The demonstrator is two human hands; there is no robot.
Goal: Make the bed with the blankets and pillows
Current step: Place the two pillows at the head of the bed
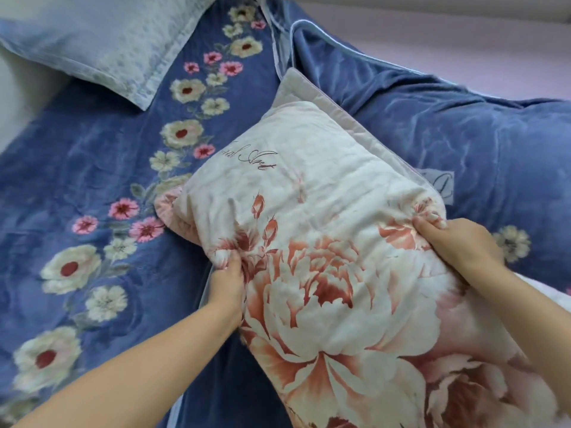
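Blue flowery blanket (92, 186) covers the bed, and over its middle the soft, light pillow (309, 257) is pinched at its two side edges by the left hand (227, 281) and right hand (457, 242), squishing easily.

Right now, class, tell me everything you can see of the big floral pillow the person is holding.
The floral pillow is plump and cream-white, printed with large salmon-pink peonies and buds, plus a line of cursive script near its far end. Its fabric looks quilted and wrinkled, with a flat greyish flange along the far edge. It lies slanted over the blue flowered blanket. The left hand grips its left edge; the right hand pinches its right edge.
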